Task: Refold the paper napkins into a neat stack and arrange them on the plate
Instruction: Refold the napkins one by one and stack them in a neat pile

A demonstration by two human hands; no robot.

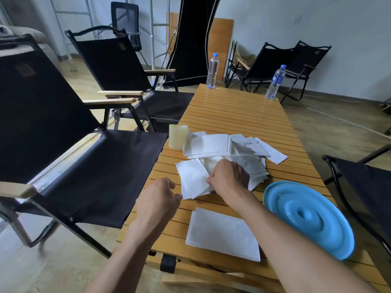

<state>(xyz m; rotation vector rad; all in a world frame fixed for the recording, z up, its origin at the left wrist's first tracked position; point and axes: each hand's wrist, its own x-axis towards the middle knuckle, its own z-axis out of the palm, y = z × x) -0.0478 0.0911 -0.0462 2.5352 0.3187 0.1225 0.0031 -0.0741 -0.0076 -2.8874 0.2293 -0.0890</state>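
A loose white napkin (193, 178) lies on the slatted wooden table (239, 115). My right hand (229, 176) pinches its right edge with curled fingers. My left hand (158, 199) pinches the napkin's near left corner. Behind them spreads a messy pile of white napkins (222, 144), some flat, some crumpled. A folded napkin stack (222, 233) lies flat near the table's front edge, under my right forearm. The blue round plate (311, 216) sits at the right front of the table with nothing on it.
A pale yellow cup (178, 136) stands at the table's left edge beside the pile. Two water bottles (212, 70) (275, 82) stand at the far end. Black folding chairs (88, 157) crowd the left side, and another chair (368, 182) stands at the right.
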